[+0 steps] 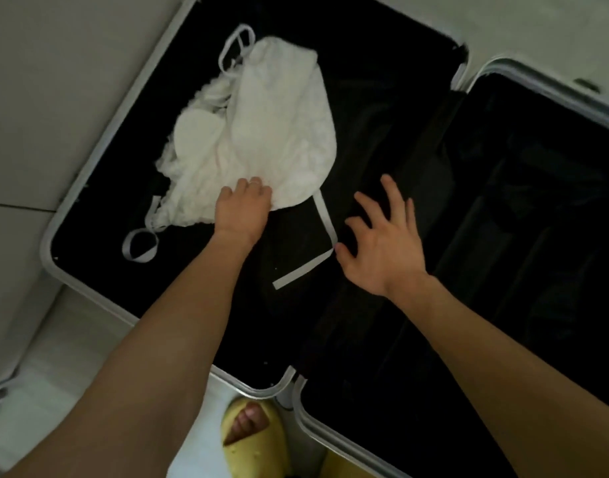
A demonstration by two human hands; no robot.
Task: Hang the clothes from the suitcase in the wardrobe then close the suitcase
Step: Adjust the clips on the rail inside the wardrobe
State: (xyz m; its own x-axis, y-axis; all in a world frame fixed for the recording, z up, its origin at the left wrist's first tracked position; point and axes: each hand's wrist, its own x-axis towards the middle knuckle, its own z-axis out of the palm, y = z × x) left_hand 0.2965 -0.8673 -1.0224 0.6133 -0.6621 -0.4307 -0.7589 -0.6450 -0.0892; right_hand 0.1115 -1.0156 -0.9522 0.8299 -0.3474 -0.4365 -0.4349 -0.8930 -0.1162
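An open suitcase (89,160) with a pale rim and black lining lies flat on the floor, both halves spread. A crumpled white garment (272,132) with thin white straps lies in the left half. My left hand (242,210) is on the garment's near edge, fingers curled into the fabric. My right hand (382,243) hovers over the dark lining near the hinge, fingers spread, holding nothing. A loose white strap (325,225) trails between the two hands. The right half of the suitcase (537,201) looks dark; I cannot tell what is in it.
Pale tiled floor (54,81) surrounds the suitcase. A foot in a yellow slipper (253,439) stands just at the suitcase's near edge. The wardrobe is out of view.
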